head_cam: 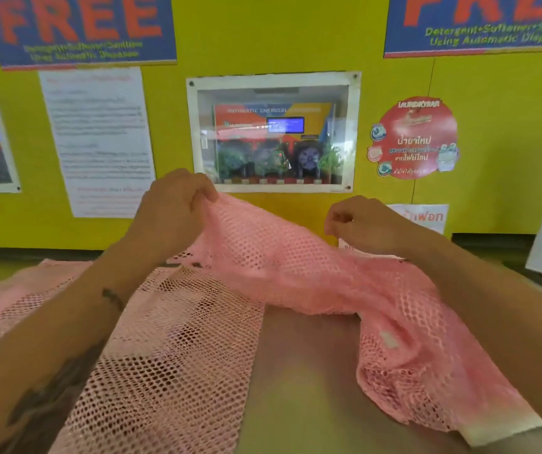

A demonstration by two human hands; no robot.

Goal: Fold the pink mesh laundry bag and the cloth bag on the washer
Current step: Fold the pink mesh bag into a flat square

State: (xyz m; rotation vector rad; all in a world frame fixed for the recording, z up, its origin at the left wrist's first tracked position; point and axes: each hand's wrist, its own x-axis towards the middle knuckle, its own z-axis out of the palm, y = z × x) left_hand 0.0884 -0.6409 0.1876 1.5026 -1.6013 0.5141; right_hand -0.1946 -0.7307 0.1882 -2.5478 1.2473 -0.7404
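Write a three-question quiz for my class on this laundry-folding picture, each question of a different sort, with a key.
1. True or false: both hands, left hand and right hand, grip the pink mesh bag.
2. What colour is the wall?
3. The raised mesh edge is: A) flat on the washer top B) lifted above it C) on the floor.

Key: 1 true; 2 yellow; 3 B.

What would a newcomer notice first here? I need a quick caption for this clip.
The pink mesh laundry bag fills the middle, lifted off the washer top by the left hand and right hand. Behind, a bright yellow wall carries blue FREE posters and a windowed dispenser.
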